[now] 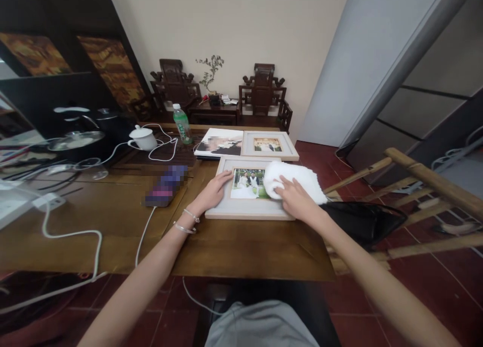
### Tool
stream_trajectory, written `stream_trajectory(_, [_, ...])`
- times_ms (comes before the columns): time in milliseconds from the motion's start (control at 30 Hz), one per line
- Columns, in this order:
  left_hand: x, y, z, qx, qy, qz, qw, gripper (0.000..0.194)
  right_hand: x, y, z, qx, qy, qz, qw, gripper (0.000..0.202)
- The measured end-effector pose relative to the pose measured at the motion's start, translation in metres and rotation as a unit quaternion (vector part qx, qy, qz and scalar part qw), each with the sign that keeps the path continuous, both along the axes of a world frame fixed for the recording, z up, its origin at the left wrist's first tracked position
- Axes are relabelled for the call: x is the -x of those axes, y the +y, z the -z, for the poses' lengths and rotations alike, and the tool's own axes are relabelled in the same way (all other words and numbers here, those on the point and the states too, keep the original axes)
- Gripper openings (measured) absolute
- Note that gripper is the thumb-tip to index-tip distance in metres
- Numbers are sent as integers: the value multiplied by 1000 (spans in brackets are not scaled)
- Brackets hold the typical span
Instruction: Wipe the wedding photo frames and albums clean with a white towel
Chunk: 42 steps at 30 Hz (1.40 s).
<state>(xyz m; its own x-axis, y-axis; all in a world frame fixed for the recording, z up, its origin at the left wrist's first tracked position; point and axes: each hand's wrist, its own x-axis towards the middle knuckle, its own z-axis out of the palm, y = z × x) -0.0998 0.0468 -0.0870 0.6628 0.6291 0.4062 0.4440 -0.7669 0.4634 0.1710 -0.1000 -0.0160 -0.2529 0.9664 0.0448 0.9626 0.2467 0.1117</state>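
A light-framed photo (247, 208) lies flat on the wooden table (241, 251) in front of me. My left hand (212, 190) rests flat on the frame's left edge, fingers spread, with bracelets on the wrist. My right hand (297, 199) presses a white cloth (298, 178) onto the frame's right side, over part of the picture. Behind it lie a second framed photo (268, 146) and an unframed photo print (220, 142).
A phone (166, 187) on a white cable lies left of the frame. Farther back stand a green bottle (181, 123), a white lidded cup (143, 137) and a kettle (77, 136). A black bag (362, 221) sits on a bamboo chair (426, 181) to the right. Carved chairs line the wall.
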Motion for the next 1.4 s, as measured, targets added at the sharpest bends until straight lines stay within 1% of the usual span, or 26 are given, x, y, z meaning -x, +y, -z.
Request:
stream_trajectory(100, [1,0,1,1,8,-8,1000,61,-5,31,-1,-10,-2,14,1000,53])
stream_trajectory(167, [0,0,2,1,16,-23,1000,57,-7,40,2,-22,-6,15,1000,52])
stream_trajectory(200, [-1,-1,2,1,20,-31,999,54,-6,40,3,-27,-9,11,1000,52])
stream_trajectory(267, [-3,-2,3,1,26,-46,999,51,-4,32,6,-31,-12,-2,999,52])
stream_trajectory(367, [-6,-5,3,-2,33,-61,998,50,3,5,6,-15,-7,-21,1000,52])
stream_trajectory(433, [-8,-6,4,-7,33,-68,997,50,9,-16,1,15,9,-32,999,52])
stream_trajectory(500, [-10,-7,5,-12,30,-72,997,50,16,-31,-7,47,33,-43,997,53])
stream_trajectory(567, [-10,-7,7,-13,21,-72,997,49,24,-34,-14,64,58,-55,995,54])
stream_trajectory(600, [-10,-6,7,-13,16,-71,997,48,29,-30,-15,61,67,-61,994,55])
stream_trajectory(633, [-10,-6,8,-13,11,-69,997,47,34,-22,-16,50,73,-68,994,56])
stream_trajectory(700, [-9,-5,8,-13,4,-65,998,45,44,3,-15,5,75,-81,994,59])
stream_trajectory(767, [-7,-3,8,-11,2,-60,998,45,56,36,-12,-51,62,-89,993,61])
stream_trajectory(833, [-7,-2,7,-10,0,-56,998,46,67,70,-8,-93,36,-95,990,57])
stream_trajectory(933, [-7,-2,7,-9,-7,-54,998,47,81,110,0,-116,0,-102,988,47])
stream_trajectory(1000, [-7,-2,8,-4,-15,-58,998,47,85,124,5,-105,-16,-88,990,41])
stream_trajectory(1067, [-7,-2,9,4,-23,-66,998,47,82,128,10,-91,-24,-64,993,39])
stream_trajectory(1167, [-7,-3,10,8,-24,-74,997,46,63,122,12,-83,-38,-32,995,41])
stream_trajectory(1300, [-8,-4,9,4,-19,-80,997,46,21,107,2,-59,-79,20,995,46])
stream_trajectory(1400, [-9,-6,7,7,-24,-82,996,46,-4,89,-3,-48,-92,44,994,46])
